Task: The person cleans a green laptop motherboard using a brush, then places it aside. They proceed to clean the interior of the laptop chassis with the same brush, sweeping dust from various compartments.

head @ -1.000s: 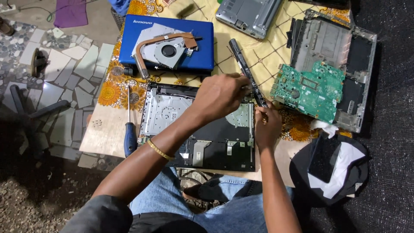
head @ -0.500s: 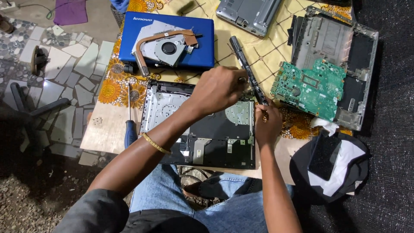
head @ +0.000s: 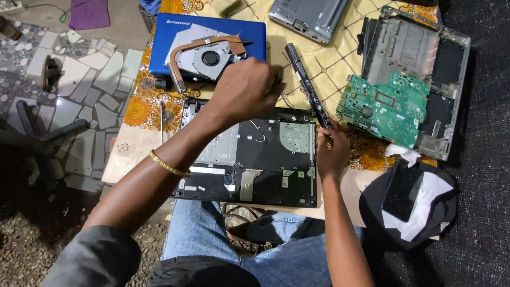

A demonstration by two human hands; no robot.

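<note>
Laptop base [head: 255, 159]: lying opened up on the surface [head: 127, 154] right in front of the person, insides showing
Left hand [head: 247, 90]: hovering over the base's top edge, fingers curled down; can't tell if it's gripping anything
Right hand [head: 330, 151]: pinching the near end of the long black battery bar [head: 307, 85]; bar is angling up away from the base's right corner
Green board [head: 385, 106]: sitting just right of the bar, lying on a grey shell [head: 419, 58]
Fan with copper pipe [head: 207, 53]: resting on a blue lid [head: 159, 48] behind the base

Green circuit board [head: 383, 109], blue laptop [head: 159, 45]
</note>
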